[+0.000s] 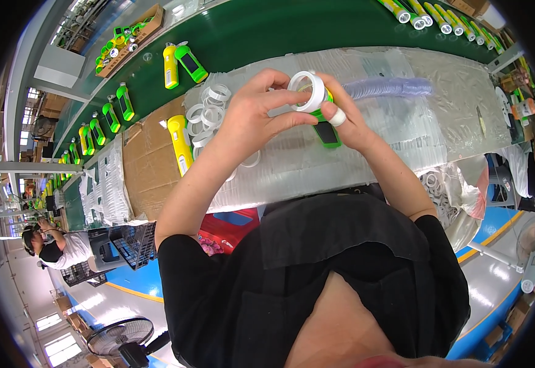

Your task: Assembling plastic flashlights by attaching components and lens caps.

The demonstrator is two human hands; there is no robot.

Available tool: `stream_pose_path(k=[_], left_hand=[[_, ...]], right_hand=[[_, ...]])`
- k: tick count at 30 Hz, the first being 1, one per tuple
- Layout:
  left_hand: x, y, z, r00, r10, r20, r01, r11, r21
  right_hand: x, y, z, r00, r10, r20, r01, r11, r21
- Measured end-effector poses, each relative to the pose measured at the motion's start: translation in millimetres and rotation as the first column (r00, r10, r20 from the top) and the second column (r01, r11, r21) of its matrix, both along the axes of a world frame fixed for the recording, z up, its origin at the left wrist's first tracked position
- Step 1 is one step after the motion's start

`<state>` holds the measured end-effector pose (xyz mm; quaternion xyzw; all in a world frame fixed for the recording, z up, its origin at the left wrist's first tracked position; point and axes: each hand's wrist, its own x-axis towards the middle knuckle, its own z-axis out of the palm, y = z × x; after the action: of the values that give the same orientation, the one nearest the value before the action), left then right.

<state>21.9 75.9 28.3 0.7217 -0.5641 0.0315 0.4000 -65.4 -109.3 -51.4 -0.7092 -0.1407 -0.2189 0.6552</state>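
Observation:
Over the plastic-covered bench, my right hand (pixel 352 122) is closed round a green and yellow flashlight (pixel 325 132) with a dark panel on its side. A white covering wraps the tip of my right thumb. At the flashlight's head end is a white ring (pixel 316 98), its round opening facing up. My left hand (pixel 261 109) pinches this ring, with a finger reaching across its opening. Whether the ring is seated on the head I cannot tell. Loose white rings (pixel 209 113) lie in a heap left of my left hand, beside a yellow flashlight (pixel 179 144).
A row of nested clear plastic pieces (pixel 396 88) lies right of my hands. Yellow and green flashlights (pixel 187 63) stand on the green conveyor belt (pixel 261 30), with several more at the far right. A cardboard sheet (pixel 148 159) covers the bench's left. Another person (pixel 65 248) sits farther left.

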Motion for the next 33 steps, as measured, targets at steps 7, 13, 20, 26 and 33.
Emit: stream_pose_path(k=[7,13,20,26,33], left_hand=[[-4.8,-13.5,0.2,0.999,-0.034,0.029,0.034,0.999,0.003],[-17.0,-42.6,-17.1,0.996,-0.059,-0.073,0.059,0.998,-0.003],[-17.0,-53.9,-23.6,0.984,-0.094,-0.152,0.084,0.994,-0.073],[-18.4,-58.2,-22.4,0.985,-0.117,-0.13,0.107,0.991,-0.084],[-19.5,-63.3,-20.4,0.984,-0.105,-0.141,0.096,0.993,-0.07]], right_hand=[[-10.5,-46.1,41.6,0.979,-0.072,0.191,0.147,0.896,-0.419],[-17.1,-64.2,109.8,0.997,0.079,-0.004,-0.054,0.645,-0.762],[-8.3,-62.7,137.0,0.964,0.069,-0.258,-0.263,0.399,-0.878],[-7.0,-64.1,143.1,0.966,0.057,-0.253,-0.257,0.333,-0.907],[-9.4,-63.4,139.9,0.966,-0.014,-0.258,-0.234,0.378,-0.896]])
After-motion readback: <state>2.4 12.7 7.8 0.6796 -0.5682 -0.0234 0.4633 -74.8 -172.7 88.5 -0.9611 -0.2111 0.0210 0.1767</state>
